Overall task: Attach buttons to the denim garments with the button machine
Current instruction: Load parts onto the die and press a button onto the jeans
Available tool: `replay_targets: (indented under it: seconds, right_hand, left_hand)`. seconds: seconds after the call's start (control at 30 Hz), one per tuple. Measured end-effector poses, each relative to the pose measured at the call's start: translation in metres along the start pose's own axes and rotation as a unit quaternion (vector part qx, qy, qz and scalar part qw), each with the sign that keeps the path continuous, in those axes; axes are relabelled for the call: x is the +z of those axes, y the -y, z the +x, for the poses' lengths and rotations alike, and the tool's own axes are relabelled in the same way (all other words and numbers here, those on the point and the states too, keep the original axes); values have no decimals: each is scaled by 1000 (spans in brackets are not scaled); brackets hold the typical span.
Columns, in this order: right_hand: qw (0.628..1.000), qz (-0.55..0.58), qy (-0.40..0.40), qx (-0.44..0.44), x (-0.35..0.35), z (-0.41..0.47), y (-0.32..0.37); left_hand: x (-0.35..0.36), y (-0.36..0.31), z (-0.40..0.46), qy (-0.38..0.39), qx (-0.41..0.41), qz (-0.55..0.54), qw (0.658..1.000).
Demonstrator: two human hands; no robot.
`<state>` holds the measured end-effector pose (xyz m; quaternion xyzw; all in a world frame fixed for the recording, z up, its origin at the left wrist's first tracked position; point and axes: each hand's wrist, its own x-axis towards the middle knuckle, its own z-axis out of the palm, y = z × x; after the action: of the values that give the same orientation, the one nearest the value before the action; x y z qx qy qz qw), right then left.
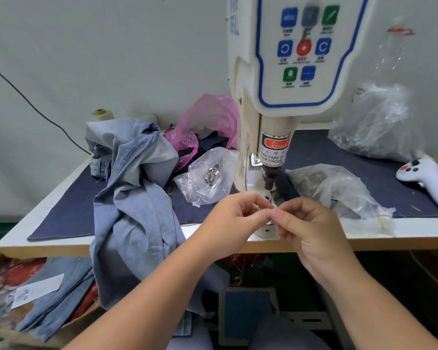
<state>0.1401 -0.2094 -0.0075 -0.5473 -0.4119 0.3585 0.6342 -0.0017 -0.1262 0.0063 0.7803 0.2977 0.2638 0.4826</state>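
1. Two hands meet below the white button machine (283,102): the left hand (234,223) pinches a small metal button (259,207), while the right hand (311,227) curls its fingertips against it.
2. A light blue denim garment (134,198) drapes over the table (162,245) edge, left of the hands.

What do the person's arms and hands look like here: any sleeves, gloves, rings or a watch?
Both forearms are bare as far as the frame shows: no sleeves, gloves or wristwatch. The left hand and right hand show no clear ring or bracelet. Fingernails look short and unpainted. A small metallic glint at the left fingertips is too small to identify.
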Motion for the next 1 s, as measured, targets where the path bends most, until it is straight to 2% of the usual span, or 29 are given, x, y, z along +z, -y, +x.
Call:
replay_targets:
  seconds: [0.3,0.53,0.73,1.0]
  right_hand:
    - [985,148,39,74,1,3,-6]
    - [989,93,76,87,1,0,-1]
    - [994,23,68,86,0,5,1]
    - [994,39,41,93,3,12,4]
  left_hand:
    - [-3,0,-7,26,12,-28,999]
    - [-3,2,-1,-5,8,-21,1000]
    - [-2,3,6,-24,-28,-9,999]
    - [3,-8,17,-38,-127,-110,985]
